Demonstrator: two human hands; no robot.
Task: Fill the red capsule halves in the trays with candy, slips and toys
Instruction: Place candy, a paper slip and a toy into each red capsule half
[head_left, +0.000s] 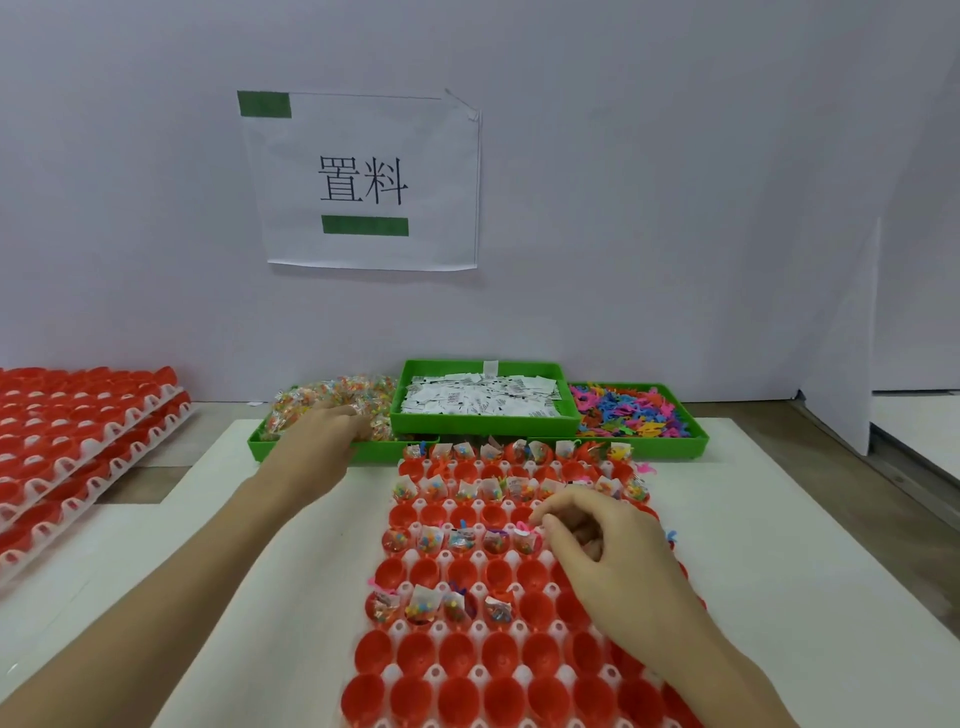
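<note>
A white tray (415, 558) of red capsule halves (457, 699) lies in front of me. Alternate rows hold candy bags, white slips and small toys; the near rows are empty. My left hand (324, 434) reaches into the green bin of candy bags (332, 397) at the back left, fingers down among the bags. My right hand (597, 540) hovers over the tray's third filled row, fingers pinched at a capsule half; whether it holds a small piece I cannot tell. The middle green bin holds white slips (483, 397). The right green bin holds coloured toys (631, 410).
Stacked trays of empty red halves (78, 431) sit at the left on the table. A white mat (779, 571) lies under the work tray. A paper sign (363, 182) hangs on the white back wall. A white partition (841, 338) stands at the right.
</note>
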